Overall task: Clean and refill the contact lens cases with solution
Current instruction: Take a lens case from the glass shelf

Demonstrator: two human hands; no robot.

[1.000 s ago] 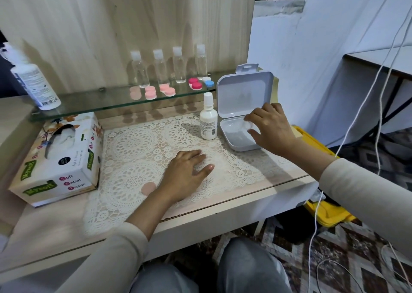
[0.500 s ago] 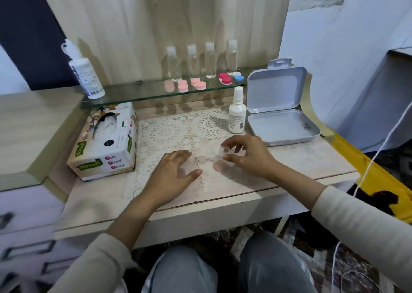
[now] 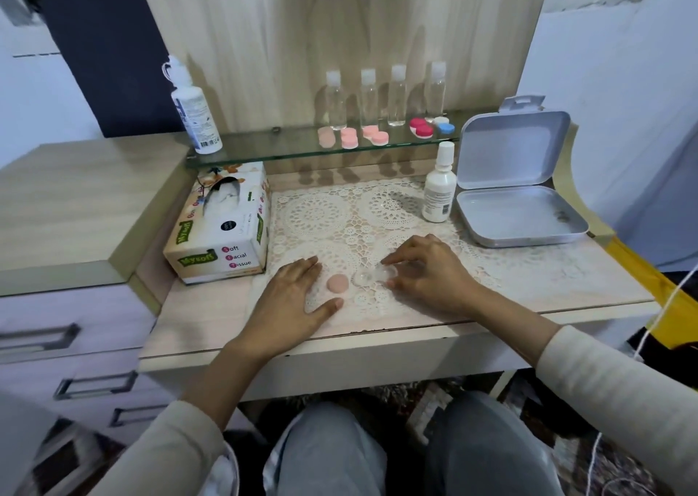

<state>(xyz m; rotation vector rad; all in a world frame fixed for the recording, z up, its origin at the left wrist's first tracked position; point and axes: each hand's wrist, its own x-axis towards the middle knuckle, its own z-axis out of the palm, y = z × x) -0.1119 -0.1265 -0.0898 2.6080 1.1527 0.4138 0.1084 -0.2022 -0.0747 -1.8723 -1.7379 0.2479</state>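
Lace-covered wooden tabletop [image 3: 204,314] fills mid-frame. At its centre the right hand [image 3: 430,272] pinches a clear plastic contact lens case [image 3: 366,277] between thumb and forefinger. The left hand [image 3: 294,291] lies flat, fingers straight, holding nothing, beside a round pink cap [image 3: 337,283].

Quick tally, in case anyone's counting along:

- four little clear bottles [image 3: 335,104] with white caps
- one big white solution bottle [image 3: 194,117]
- one smaller white dropper bottle [image 3: 438,189]
- five closed lens cases, I think: three pink lens cases [image 3: 349,138], one red lens case [image 3: 421,128] and one white-and-blue lens case [image 3: 444,125]. The pink ones bunch up, so I might be off by one.
- one loose pink cap [image 3: 337,283]
- one clear case base [image 3: 363,277]
- one tissue box [image 3: 223,231]
- one white hinged box [image 3: 513,148], lid up
- one lace mat [image 3: 317,216]
- one glass shelf [image 3: 264,148]
- two hands: one left hand [image 3: 294,299], one right hand [image 3: 426,272]
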